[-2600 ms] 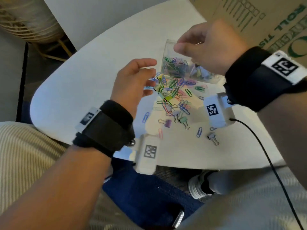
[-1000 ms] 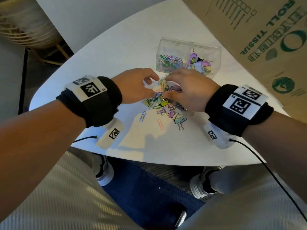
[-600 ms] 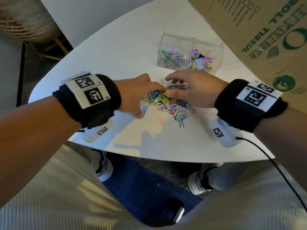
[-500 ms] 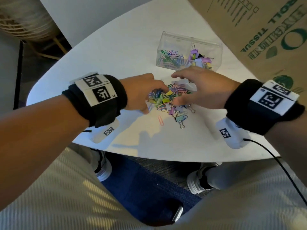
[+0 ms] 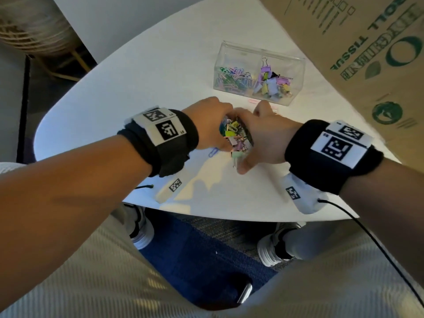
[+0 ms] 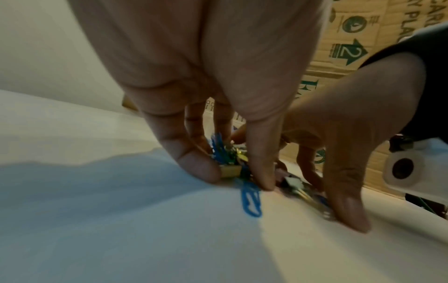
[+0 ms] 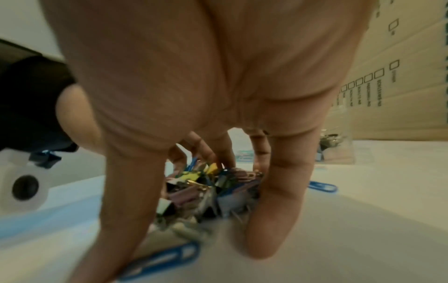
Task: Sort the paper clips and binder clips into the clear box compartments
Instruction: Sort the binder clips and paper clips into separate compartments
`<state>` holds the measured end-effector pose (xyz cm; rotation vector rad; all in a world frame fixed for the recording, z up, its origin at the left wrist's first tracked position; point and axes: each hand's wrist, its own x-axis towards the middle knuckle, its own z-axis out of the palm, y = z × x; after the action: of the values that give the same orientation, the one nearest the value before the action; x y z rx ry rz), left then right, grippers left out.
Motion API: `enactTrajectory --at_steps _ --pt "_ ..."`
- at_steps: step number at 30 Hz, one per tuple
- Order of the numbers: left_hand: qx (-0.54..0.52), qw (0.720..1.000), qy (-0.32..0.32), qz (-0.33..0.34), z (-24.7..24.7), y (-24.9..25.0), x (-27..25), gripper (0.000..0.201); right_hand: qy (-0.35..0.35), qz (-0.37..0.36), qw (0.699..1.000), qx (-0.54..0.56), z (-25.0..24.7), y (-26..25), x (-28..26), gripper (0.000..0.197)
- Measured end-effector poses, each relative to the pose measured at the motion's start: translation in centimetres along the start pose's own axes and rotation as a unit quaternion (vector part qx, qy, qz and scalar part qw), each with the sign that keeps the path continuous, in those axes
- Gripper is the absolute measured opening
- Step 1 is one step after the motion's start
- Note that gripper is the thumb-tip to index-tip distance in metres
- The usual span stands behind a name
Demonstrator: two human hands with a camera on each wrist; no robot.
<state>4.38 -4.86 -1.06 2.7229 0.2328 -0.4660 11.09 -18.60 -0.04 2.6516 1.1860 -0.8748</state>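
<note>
A heap of coloured paper clips and binder clips (image 5: 235, 136) lies on the white table (image 5: 142, 72), squeezed between my two hands. My left hand (image 5: 212, 125) cups it from the left, thumb and fingertips (image 6: 194, 170) down on the table around the clips. My right hand (image 5: 263, 138) cups it from the right, its thumb and fingers (image 7: 278, 210) curled round the heap (image 7: 194, 193). Behind stands the clear box (image 5: 296, 65), with paper clips (image 5: 231, 76) in its left compartment and binder clips (image 5: 273, 84) in its right.
One blue paper clip (image 5: 213, 153) lies loose beside my left hand, and pink ones (image 5: 253, 101) lie just in front of the box. A big cardboard carton (image 5: 367, 53) stands at the table's right. The table's front edge is close below my wrists.
Both hands have drawn together, pushing the spread clips into one tight heap between them. The box has not moved.
</note>
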Motion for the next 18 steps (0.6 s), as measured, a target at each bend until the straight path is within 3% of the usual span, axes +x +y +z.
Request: enactTrajectory --at_steps 2,4,7,10,13,16,18 --pt "-0.028 0.999 0.022 -0.002 0.1 0.1 0.4 0.062 0.013 -0.004 1.0 0.006 -0.3 -0.5 0.4 0.103" --pt "-0.078 0.996 0.032 -0.009 -0.1 -0.5 0.2 0.065 0.024 -0.005 1.0 0.015 -0.6 -0.4 0.8 0.092" --pt "-0.127 0.991 0.037 -0.02 -1.1 -1.6 -1.0 0.087 0.036 -0.006 0.999 0.032 -0.8 0.4 1.1 0.093" --pt "-0.051 0.997 0.012 -0.058 -1.6 -2.5 -1.8 0.092 0.043 -0.001 0.998 0.042 -0.9 0.5 1.2 0.098" --pt "0.0 0.999 0.0 -0.054 -0.8 -2.0 -1.3 0.067 0.051 -0.003 0.997 0.054 -1.0 -0.2 1.5 0.09" --pt "-0.038 0.998 0.031 -0.044 -0.2 -0.8 -0.3 0.04 0.077 -0.018 0.993 0.083 -0.9 -1.1 2.1 0.069" --pt "-0.079 0.994 0.053 -0.053 0.0 -0.6 0.2 0.032 0.094 -0.022 0.989 0.111 -1.0 -1.4 2.3 0.051"
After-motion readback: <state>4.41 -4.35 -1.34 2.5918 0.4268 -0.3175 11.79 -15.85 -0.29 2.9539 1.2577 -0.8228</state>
